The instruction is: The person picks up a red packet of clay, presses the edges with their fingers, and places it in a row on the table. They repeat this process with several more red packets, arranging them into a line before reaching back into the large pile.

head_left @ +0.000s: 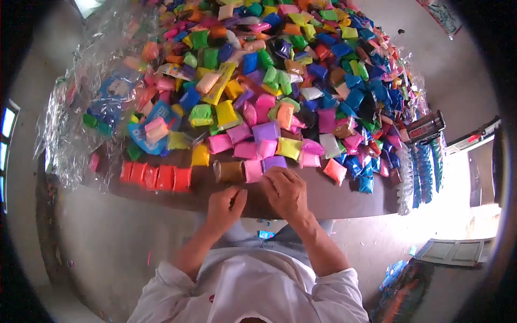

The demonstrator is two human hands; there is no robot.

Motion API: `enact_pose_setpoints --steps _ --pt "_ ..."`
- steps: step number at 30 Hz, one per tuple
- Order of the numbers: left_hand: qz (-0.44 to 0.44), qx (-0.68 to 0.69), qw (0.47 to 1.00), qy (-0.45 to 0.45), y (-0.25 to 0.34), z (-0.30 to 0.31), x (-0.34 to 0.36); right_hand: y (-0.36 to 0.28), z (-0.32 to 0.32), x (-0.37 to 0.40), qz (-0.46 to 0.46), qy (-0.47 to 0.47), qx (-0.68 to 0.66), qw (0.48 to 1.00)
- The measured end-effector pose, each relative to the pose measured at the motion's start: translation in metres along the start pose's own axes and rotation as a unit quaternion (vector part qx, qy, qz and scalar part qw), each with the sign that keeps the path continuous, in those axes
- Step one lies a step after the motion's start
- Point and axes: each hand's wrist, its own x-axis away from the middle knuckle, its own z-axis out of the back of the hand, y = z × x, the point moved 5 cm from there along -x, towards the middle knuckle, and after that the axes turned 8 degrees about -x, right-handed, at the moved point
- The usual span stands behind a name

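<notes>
Touching right fingers (277, 176): purple packet (274, 162)

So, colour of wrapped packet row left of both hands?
Red wrapped packet row; best in head view.

Looks like a small packing workshop to me, or maybe just a plain room doing that job, can't really tell which: there's a big brown table (339, 203) buried under a heap of small colourful wrapped packets (250, 63), with a neat row of red packets (151, 176) along the near edge and loose clear plastic (72, 129) piled at the left. Add the bare, hard-looking floor (129, 242) with bits of litter, the pale walls and that blown-out bright opening (458, 191) on the right, and it's way more work floor than living room.
</notes>
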Motion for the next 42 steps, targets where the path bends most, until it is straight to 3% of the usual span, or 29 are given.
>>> enact_pose_setpoints --steps 6,8,11,15,17,19,22,23,27,29,32,33,35,37,38,40,42 --pt "-0.075 -0.088 0.993 0.031 -0.002 -0.012 0.002 -0.003 0.020 -0.023 0.008 0.030 0.002 1.000" --pt "-0.154 -0.105 0.979 0.078 0.006 -0.012 0.004 0.014 0.031 -0.039 -0.012 0.051 0.018 0.998" --pt "-0.160 -0.112 0.978 0.070 0.008 -0.013 0.004 0.042 0.057 -0.081 -0.031 0.147 0.058 0.987" --pt "-0.146 -0.124 0.980 0.058 0.008 -0.013 0.005 0.098 0.092 -0.161 -0.024 0.170 0.180 0.968" --pt "-0.108 -0.113 0.986 0.062 0.006 -0.013 0.006 0.145 0.099 -0.195 -0.103 0.199 0.106 0.969" --pt "-0.104 -0.114 0.986 0.060 0.002 -0.013 0.007 0.189 0.101 -0.223 -0.153 0.200 0.115 0.961" --pt "-0.077 -0.109 0.990 0.051 0.001 -0.012 0.006 0.208 0.104 -0.246 -0.171 0.207 0.152 0.951" --pt "-0.052 -0.101 0.993 0.042 -0.001 -0.012 0.007 0.217 0.103 -0.253 -0.219 0.195 0.139 0.946" --pt "-0.059 -0.099 0.993 0.031 -0.006 -0.010 0.006 0.211 0.104 -0.264 -0.192 0.208 0.227 0.932" --pt "-0.072 -0.089 0.993 0.015 -0.004 -0.010 0.003 0.229 0.111 -0.268 -0.265 0.234 0.191 0.916" --pt "-0.001 -0.039 0.999 -0.012 -0.005 -0.009 0.003 0.254 0.114 -0.264 -0.222 0.252 0.080 0.939" --pt "-0.003 -0.036 0.999 -0.012 -0.005 -0.008 0.003 0.240 0.116 -0.257 -0.221 0.253 0.082 0.938" --pt "-0.014 -0.042 0.998 0.051 -0.005 -0.003 0.004 0.188 0.108 -0.216 -0.250 0.198 -0.236 0.918" --pt "0.027 0.020 0.999 0.028 -0.014 -0.005 0.005 0.126 0.098 -0.165 -0.241 0.195 -0.308 0.899" --pt "0.066 0.076 0.995 0.007 -0.021 -0.007 0.007 0.105 0.093 -0.137 -0.256 0.143 -0.314 0.903" --pt "0.018 0.205 0.979 -0.008 -0.032 -0.013 0.006 0.077 0.075 -0.079 -0.293 0.092 -0.341 0.888" --pt "0.085 0.245 0.964 -0.056 -0.021 -0.009 0.002 0.063 0.057 -0.026 -0.303 0.012 -0.373 0.877"
